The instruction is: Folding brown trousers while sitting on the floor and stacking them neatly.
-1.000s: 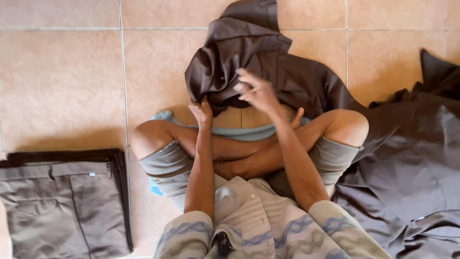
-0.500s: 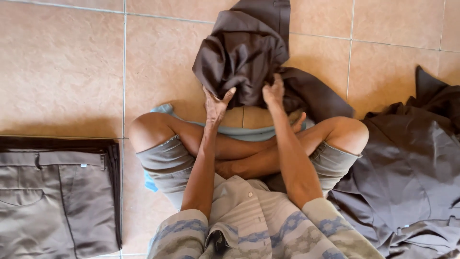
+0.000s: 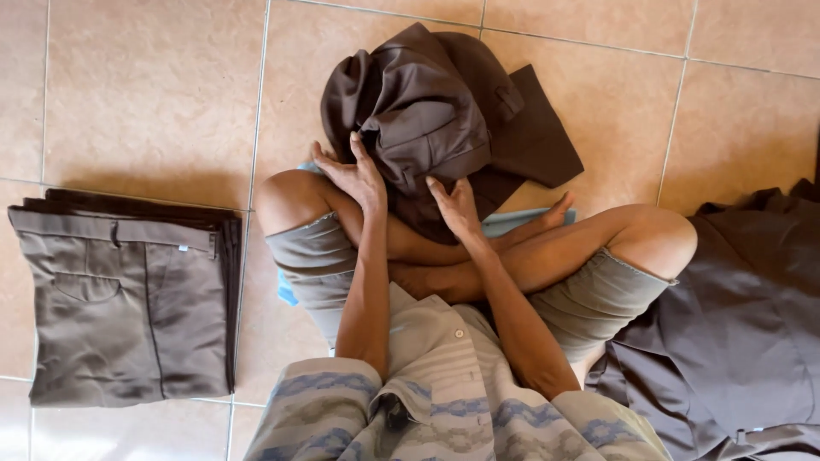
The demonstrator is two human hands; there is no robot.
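This looks like a room in a home, used for sorting laundry on the floor: large beige ceramic floor tiles (image 3: 154, 94), a neat stack of folded brown trousers (image 3: 128, 299) at left, and a loose heap of dark garments (image 3: 735, 324) at right.

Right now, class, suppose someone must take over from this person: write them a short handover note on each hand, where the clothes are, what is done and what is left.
Left hand: open, fingers spread on the near left edge of the bunched dark brown garment.
Right hand: resting on the garment's near edge; grip unclear.
The garment lies crumpled on the tiled floor before the crossed legs.
Done: a folded stack of brown trousers sits at the person's left.
Left: this garment is unfolded, and a loose pile of dark clothes lies at the right.
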